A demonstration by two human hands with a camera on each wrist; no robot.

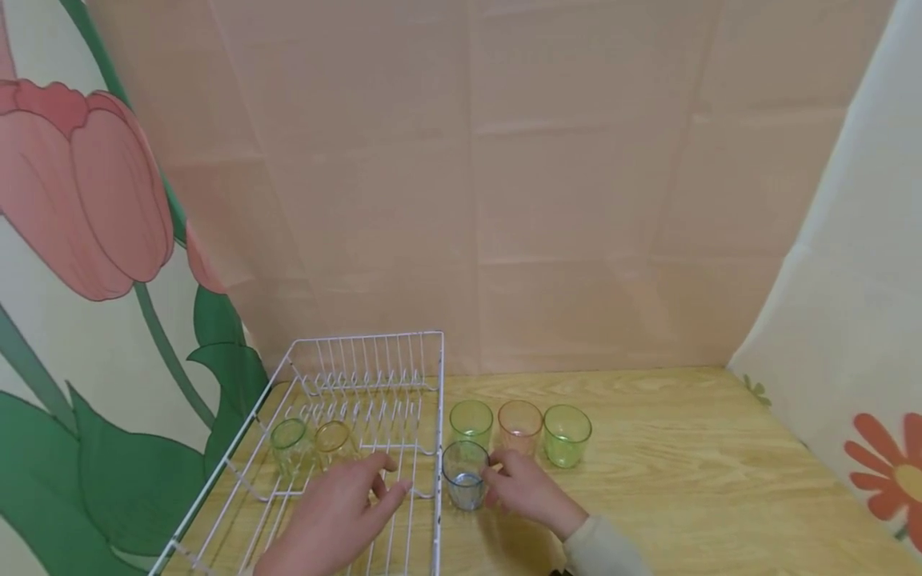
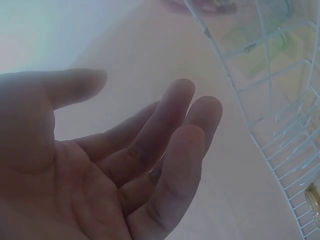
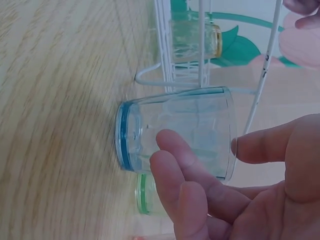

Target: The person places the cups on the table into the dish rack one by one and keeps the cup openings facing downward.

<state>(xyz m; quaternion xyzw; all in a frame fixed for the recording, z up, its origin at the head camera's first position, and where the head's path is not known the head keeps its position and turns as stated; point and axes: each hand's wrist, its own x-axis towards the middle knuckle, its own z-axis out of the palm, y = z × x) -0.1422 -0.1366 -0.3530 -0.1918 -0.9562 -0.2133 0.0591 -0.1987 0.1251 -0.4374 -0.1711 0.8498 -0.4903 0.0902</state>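
A clear blue glass (image 1: 466, 485) stands upright on the wooden table, just right of the white wire rack (image 1: 438, 400). My right hand (image 1: 528, 490) is at the glass's right side. In the right wrist view, the thumb is at the rim of the blue glass (image 3: 175, 132) and loosely bent fingers (image 3: 172, 192) lie beside its wall, not wrapped round it. Above the rack hovers my left hand (image 1: 338, 508), fingers relaxed and holding nothing. Nearest to it inside the rack are a green glass (image 1: 290, 448) and an amber glass (image 1: 334, 440).
Behind the blue glass stand a green glass (image 1: 471, 420), an orange-pink glass (image 1: 520, 428) and another green glass (image 1: 567, 436). A peach cloth (image 1: 468, 200) hangs at the back. Flower-printed cloths flank the wooden table (image 1: 684, 480).
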